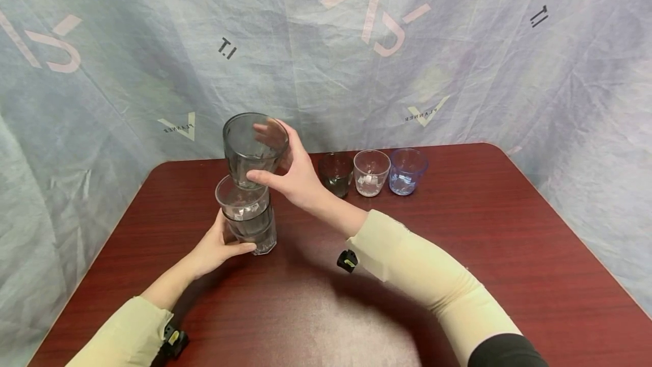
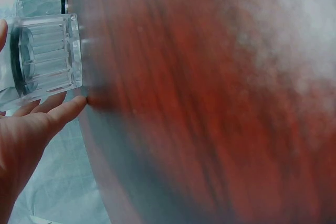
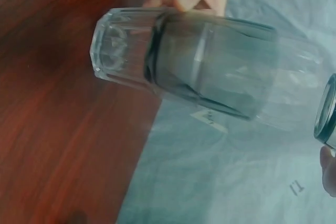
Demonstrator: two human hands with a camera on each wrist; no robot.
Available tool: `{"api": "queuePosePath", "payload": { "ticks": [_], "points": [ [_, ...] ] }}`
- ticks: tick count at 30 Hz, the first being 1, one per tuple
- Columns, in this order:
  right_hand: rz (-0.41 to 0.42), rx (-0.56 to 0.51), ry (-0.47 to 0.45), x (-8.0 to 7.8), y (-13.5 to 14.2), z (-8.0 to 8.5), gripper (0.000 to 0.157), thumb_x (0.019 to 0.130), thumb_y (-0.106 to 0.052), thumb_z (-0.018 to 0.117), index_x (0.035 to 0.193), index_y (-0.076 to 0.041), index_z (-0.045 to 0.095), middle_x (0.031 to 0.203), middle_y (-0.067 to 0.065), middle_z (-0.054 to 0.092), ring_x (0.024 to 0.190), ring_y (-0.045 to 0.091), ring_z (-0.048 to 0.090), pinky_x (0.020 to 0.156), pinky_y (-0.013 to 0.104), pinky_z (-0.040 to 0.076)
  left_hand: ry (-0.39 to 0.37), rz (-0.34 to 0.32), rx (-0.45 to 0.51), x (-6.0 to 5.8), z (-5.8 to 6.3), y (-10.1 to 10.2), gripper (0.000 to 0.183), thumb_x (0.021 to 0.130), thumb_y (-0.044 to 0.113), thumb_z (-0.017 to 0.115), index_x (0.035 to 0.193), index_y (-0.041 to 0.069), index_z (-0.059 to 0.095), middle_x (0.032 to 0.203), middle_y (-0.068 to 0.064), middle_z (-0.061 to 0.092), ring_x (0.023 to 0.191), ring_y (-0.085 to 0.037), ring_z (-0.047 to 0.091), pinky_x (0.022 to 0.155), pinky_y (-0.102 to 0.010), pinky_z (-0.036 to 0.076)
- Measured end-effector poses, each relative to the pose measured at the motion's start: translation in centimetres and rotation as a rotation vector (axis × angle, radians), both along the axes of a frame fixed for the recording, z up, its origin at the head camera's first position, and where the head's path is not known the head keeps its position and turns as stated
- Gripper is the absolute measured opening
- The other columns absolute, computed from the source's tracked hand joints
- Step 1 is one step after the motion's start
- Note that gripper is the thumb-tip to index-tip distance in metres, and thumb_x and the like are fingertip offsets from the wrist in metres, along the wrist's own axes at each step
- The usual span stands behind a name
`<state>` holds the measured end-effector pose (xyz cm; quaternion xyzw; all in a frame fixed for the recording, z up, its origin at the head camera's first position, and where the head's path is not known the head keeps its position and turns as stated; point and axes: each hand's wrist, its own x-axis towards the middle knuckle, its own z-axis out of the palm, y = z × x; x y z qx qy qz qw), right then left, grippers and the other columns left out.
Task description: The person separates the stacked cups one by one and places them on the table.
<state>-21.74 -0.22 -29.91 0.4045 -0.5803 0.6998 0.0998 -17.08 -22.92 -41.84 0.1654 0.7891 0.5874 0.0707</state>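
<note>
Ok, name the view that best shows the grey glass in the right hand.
The head view: the grey glass appears almost whole, rim to base, gripped by the right hand. The right wrist view catches only its base end at the right edge; the left wrist view doesn't show it.

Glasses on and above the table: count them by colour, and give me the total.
Dark glasses: 3
Clear glasses: 3
Blue glass: 1
Total: 7
</note>
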Motion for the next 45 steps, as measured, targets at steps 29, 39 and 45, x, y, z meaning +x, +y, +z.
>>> {"api": "queuePosePath", "payload": {
  "ticks": [29, 39, 45],
  "points": [
    [-0.121, 0.155, -0.048, 0.1, 11.0, -3.4, 0.085, 0.075, 0.011, 0.078, 0.142, 0.000, 0.028, 0.142, 0.018, 0.044, 0.131, 0.027, 0.043, 0.101, 0.043, 0.041, 0.040, -0.005, 0.022, -0.2, -0.5, -0.1, 0.097, 0.080, -0.004, 0.077, 0.150, 0.011, 0.011, 0.140, -0.026, 0.041, 0.110, -0.005, 0.056, 0.087, -0.026, 0.049],
    [-0.154, 0.308, -0.109, 0.1, 12.9, -7.1, 0.091, 0.069, 0.015, 0.080, 0.140, 0.001, 0.025, 0.143, 0.022, 0.042, 0.128, 0.036, 0.044, 0.101, 0.051, 0.038, 0.034, -0.003, 0.012, -0.1, -0.4, -0.1, 0.098, 0.081, -0.002, 0.077, 0.150, 0.013, 0.010, 0.142, -0.025, 0.039, 0.112, -0.005, 0.055, 0.089, -0.029, 0.048],
    [-0.169, 0.332, -0.195, -0.1, 13.4, -8.5, 0.086, 0.070, 0.013, 0.081, 0.135, 0.000, 0.027, 0.141, 0.020, 0.045, 0.127, 0.034, 0.045, 0.103, 0.043, 0.037, 0.028, -0.003, 0.018, -0.1, -0.4, 0.0, 0.096, 0.081, -0.001, 0.077, 0.150, 0.012, 0.011, 0.142, -0.025, 0.039, 0.114, -0.007, 0.054, 0.090, -0.029, 0.048]
  ]
}}
